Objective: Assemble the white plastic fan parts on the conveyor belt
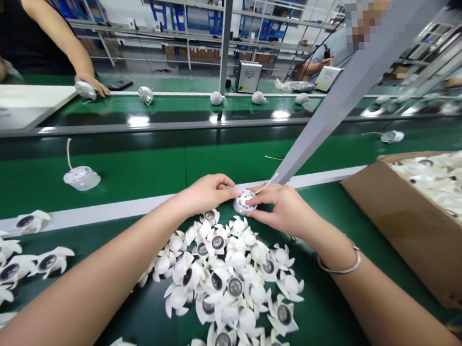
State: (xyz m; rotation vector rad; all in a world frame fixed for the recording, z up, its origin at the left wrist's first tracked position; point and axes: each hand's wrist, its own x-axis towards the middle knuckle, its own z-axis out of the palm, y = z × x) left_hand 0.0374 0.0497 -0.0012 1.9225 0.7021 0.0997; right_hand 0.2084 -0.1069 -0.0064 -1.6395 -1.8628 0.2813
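Note:
A round white housing (245, 201) with a thin pale wire sits between my two hands, just behind a pile of white fan impellers (235, 260). The fingers of my right hand (281, 204) are closed round its right side. My left hand (212, 192) touches its left edge with thumb and fingertips drawn together; whether it grips the rim or a small part there is too small to tell. Many impellers in the pile show dark round hubs.
A cardboard box (404, 220) of white parts stands at the right, by a slanted grey post (328, 106). More impellers (11, 269) lie at left. Another housing (81, 178) rests on the green belt (157, 171). Across it, a person's hand (92, 84) touches a white part.

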